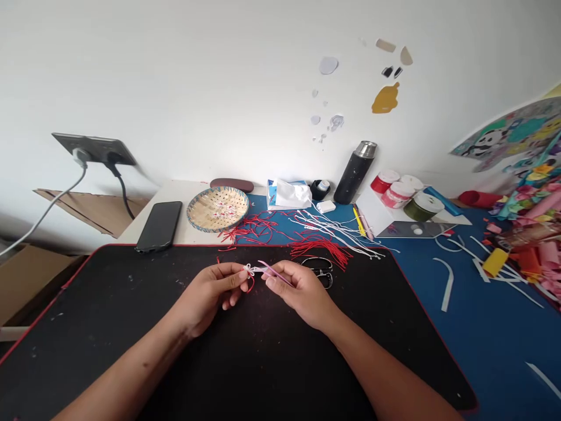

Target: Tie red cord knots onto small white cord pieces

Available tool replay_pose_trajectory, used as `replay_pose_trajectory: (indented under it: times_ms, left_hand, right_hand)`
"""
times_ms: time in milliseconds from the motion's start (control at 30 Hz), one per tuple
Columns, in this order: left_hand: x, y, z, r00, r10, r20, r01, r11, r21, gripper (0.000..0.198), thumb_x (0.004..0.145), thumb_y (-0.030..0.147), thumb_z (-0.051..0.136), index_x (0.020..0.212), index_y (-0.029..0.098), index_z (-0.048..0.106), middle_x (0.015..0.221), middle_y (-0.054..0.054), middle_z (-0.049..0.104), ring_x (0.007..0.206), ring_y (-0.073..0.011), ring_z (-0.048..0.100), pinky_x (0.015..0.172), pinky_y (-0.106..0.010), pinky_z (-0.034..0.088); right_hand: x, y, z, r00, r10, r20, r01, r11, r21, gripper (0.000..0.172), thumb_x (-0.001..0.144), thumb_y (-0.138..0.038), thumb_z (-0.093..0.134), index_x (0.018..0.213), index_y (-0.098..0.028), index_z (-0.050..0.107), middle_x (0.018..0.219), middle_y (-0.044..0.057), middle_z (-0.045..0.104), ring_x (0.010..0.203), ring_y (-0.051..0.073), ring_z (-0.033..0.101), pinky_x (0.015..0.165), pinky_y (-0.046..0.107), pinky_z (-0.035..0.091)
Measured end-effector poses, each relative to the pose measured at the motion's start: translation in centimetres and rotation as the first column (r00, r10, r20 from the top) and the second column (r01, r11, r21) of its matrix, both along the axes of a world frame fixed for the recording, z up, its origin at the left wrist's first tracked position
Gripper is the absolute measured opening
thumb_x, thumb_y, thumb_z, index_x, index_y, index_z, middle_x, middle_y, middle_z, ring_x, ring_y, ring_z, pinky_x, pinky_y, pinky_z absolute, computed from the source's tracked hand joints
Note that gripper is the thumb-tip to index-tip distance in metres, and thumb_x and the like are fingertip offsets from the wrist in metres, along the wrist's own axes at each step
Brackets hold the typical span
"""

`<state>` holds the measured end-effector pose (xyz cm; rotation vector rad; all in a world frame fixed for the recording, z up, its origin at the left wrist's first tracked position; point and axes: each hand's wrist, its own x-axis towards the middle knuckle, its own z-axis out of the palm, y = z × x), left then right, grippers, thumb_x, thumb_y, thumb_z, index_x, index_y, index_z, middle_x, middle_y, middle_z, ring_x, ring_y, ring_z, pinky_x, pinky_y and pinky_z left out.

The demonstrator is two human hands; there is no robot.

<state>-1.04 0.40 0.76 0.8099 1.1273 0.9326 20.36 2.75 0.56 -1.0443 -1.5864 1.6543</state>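
Observation:
My left hand (pixel 219 285) pinches a small knot of white and red cord (pixel 249 270) between thumb and fingertips, above the black mat. A red loop of the cord hangs below the thumb. In my right hand (pixel 302 292) is a slim pink tool (pixel 272 271) that looks like tweezers; its bent tip points toward the knot. White cord runs from the knot to my right fingertips. Partly hidden behind the right hand, black-handled scissors (pixel 322 271) lie on the mat.
Behind the mat (pixel 245 374) are a woven basket (pixel 193 213) with small red-white knots, red cords (pixel 322 248), white cords (pixel 342 231), a tissue box (pixel 272 202), a black flask (pixel 354 175) and ribbon spools (pixel 423 207). A phone (pixel 158 225) lies left; paper scraps (pixel 447 286) lie right.

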Motion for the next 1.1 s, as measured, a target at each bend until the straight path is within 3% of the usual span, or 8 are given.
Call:
replay_pose_trajectory:
  times_ms: [200, 433, 600, 1100]
  left_hand:
    - [0.53, -0.49, 0.41, 0.994, -0.085, 0.065, 0.089, 0.994, -0.063, 0.038, 0.073, 0.046, 0.088, 0.070, 0.013, 0.070, 0.066, -0.001, 0.063, 0.047, -0.0062, 0.042, 0.043, -0.021, 0.024]
    - [0.64, -0.64, 0.54, 0.985, -0.143, 0.097, 0.154, 0.982, -0.108, 0.037, 0.073, 0.044, 0.088, 0.067, 0.013, 0.069, 0.064, -0.002, 0.063, 0.047, -0.0067, 0.043, 0.043, -0.022, 0.022]
    - [0.60, -0.76, 0.45, 0.980, -0.161, 0.114, 0.174, 0.977, -0.121, 0.035, 0.075, 0.043, 0.086, 0.067, 0.013, 0.070, 0.063, -0.001, 0.062, 0.048, -0.0072, 0.042, 0.044, -0.022, 0.021]
    - [0.69, -0.75, 0.55, 0.987, -0.128, 0.093, 0.141, 0.979, -0.148, 0.038, 0.070, 0.045, 0.089, 0.066, 0.013, 0.070, 0.066, -0.003, 0.064, 0.049, -0.0073, 0.043, 0.044, -0.022, 0.023]
  right_hand:
    - [-0.27, -0.55, 0.11, 1.000, -0.011, -0.027, 0.013, 0.997, 0.072, 0.024, 0.089, -0.038, 0.073, 0.103, -0.019, 0.069, 0.095, 0.003, 0.072, 0.081, 0.016, 0.061, 0.074, 0.028, 0.046]
    - [-0.44, -0.70, -0.29, 0.998, -0.057, 0.022, 0.055, 0.992, 0.110, 0.030, 0.089, -0.035, 0.073, 0.116, -0.021, 0.069, 0.106, 0.004, 0.074, 0.093, 0.019, 0.069, 0.083, 0.032, 0.052]
    - [-0.43, -0.70, -0.01, 0.997, -0.038, 0.074, 0.027, 0.988, 0.152, 0.026, 0.090, -0.035, 0.072, 0.111, -0.021, 0.072, 0.105, 0.004, 0.075, 0.096, 0.021, 0.070, 0.088, 0.034, 0.054]
    - [-0.55, -0.83, -0.14, 0.993, -0.068, 0.094, 0.054, 0.988, 0.146, 0.021, 0.088, -0.035, 0.073, 0.104, -0.022, 0.071, 0.092, 0.000, 0.071, 0.082, 0.017, 0.064, 0.077, 0.029, 0.050]
